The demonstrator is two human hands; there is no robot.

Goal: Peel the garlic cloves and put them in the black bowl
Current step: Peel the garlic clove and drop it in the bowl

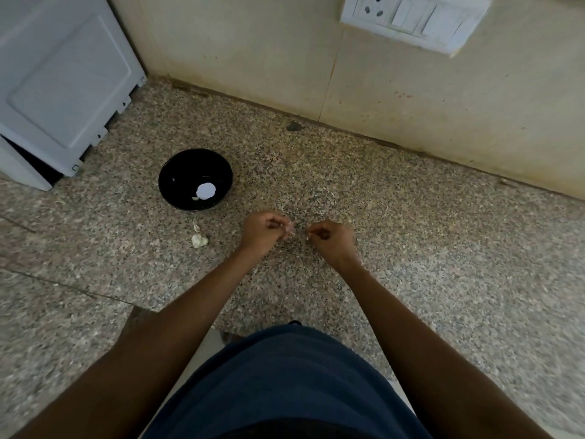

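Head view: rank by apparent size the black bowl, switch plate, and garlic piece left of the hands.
1. Switch plate
2. Black bowl, somewhat smaller
3. Garlic piece, by far the smallest

The wide-angle lens stretches the plate near the frame edge, so ranks 1 and 2 are unsure.

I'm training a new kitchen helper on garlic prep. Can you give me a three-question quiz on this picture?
1. True or false: the black bowl stands on the counter to the left of both hands.
2. Where do the loose garlic pieces lie? A) in the bowl B) on the counter just in front of the bowl C) by the wall socket
3. Fill in: the left hand and right hand have their fingers ____.

Key:
1. True
2. B
3. Curled, pinching something small; what it is cannot be made out.
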